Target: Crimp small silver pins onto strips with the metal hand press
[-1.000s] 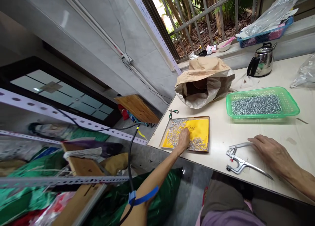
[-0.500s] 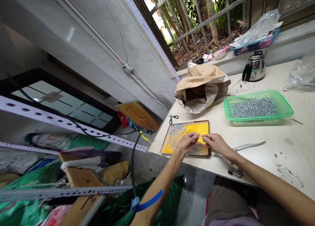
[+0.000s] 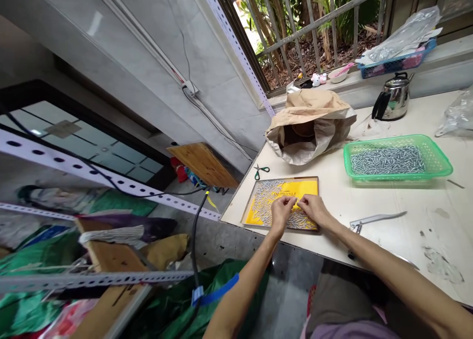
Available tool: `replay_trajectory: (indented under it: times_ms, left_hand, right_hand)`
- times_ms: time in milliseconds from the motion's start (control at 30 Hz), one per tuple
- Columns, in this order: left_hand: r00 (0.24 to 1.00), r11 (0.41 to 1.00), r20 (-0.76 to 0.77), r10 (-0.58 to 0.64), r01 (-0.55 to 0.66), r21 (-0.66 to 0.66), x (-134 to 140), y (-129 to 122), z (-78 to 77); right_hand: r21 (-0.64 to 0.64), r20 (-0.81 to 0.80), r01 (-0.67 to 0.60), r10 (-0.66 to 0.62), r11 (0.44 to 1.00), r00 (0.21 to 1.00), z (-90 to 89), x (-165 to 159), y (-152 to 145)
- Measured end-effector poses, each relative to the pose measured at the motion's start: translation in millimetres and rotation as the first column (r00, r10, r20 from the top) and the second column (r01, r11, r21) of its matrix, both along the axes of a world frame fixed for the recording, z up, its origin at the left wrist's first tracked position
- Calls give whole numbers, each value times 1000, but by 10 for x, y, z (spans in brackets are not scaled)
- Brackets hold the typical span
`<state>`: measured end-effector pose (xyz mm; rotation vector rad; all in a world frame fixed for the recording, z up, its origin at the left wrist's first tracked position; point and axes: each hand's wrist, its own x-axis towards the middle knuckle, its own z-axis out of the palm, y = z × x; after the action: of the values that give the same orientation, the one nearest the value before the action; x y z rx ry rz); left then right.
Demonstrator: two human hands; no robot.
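Over a shallow tray (image 3: 318, 192), as the head view has it, I see a seated person's two bare hands working close together. Inside the tray are a yellow lining (image 3: 307, 187) with printed letters and a scatter of small silvery metal pieces (image 3: 260, 201), thickest on the tray's left side and along its near edge. The left hand (image 3: 282, 211) is above the middle of the tray, its fingers drawn together in a pinch. The right hand (image 3: 314, 208) reaches in over the tray's right edge, its fingers likewise pinched, the tips just beside those of the left. Whether a piece sits between them is too small to tell.

Beneath the tray is a pale bench (image 3: 399, 196). Just beyond the tray's far left corner lie green-handled scissors (image 3: 261, 171), blades apart. Behind the tray slumps a brown paper bag (image 3: 318, 105), its mouth open. To the tray's right, farther back, stands a green basket (image 3: 441, 164) holding many more silvery pieces (image 3: 388, 160). Nearer, also right of the tray, lies a metal hand tool (image 3: 379, 219), partly hidden by the right forearm. Well beyond the tray, back and right, stands a shiny kettle (image 3: 397, 100).
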<state>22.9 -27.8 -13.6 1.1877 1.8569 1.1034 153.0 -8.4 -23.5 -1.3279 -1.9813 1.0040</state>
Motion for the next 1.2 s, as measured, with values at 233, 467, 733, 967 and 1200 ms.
replay_trajectory:
  times_ms: [233,467,733,967,1200]
  left_hand:
    - [959,945,46,-280,283,-163,333,-347,45]
    - [844,724,152,-514,522,-451,921,-574,-83]
    - [793,654,63,-605,541,-530,1086,-573,-152]
    - [764,591,81,-640,557,-584,1114,-546,-125]
    - [743,634,-43,-668,538,-556,1135,-595,-139]
  right_hand:
    - [141,230,-66,32,988,973,338,785,-198]
    - [62,482,-196,143,979,864,165,1896,-1021]
    - [51,399,-50,26,997,917,-44,2068,-1402]
    - [14,519,-66,49,998,853,-1,2020,-1402]
    - [78,536,-71,18,994,844,-11,2000,-1400]
